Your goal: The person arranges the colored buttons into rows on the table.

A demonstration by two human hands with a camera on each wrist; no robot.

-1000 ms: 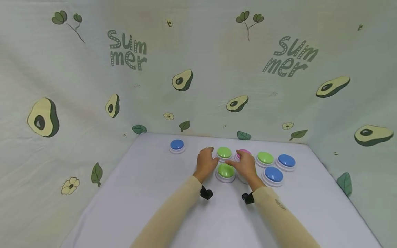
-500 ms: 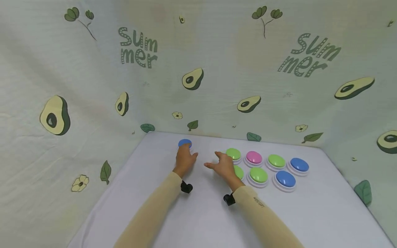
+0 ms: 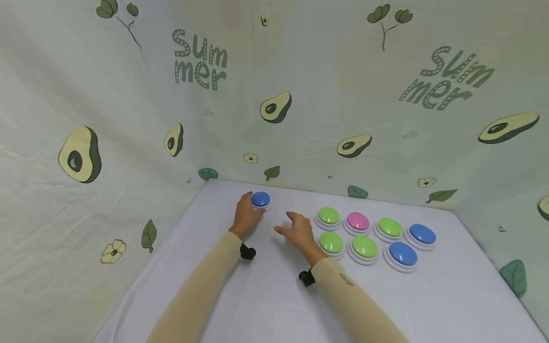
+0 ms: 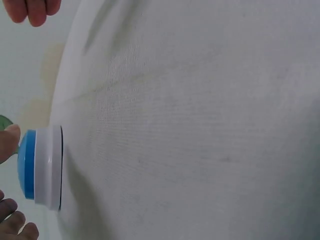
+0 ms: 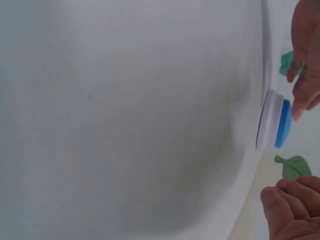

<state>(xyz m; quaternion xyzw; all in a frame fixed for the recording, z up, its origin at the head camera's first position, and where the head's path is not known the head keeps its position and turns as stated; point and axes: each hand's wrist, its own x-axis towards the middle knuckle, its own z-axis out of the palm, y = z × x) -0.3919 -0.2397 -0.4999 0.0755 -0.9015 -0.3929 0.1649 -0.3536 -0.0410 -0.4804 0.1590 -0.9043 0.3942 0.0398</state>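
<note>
A round push button with a blue dome and white base stands alone at the table's back left. My left hand is spread around its left and front sides, fingers at the left and thumb at the front. In the left wrist view the thumb overlaps the blue dome; whether it touches cannot be told. My right hand hovers to the right of that button with thumb and fingers apart, holding nothing. In the right wrist view its fingers show at the lower right.
Two rows of buttons stand on the white table to the right: green, pink, green and blue behind; green, green and blue in front. A printed cloth hangs behind.
Both hands have moved left, away from the grouped buttons. The left hand went to the lone blue button, first covering its front, then shifting to its left side. The view has turned slightly.
</note>
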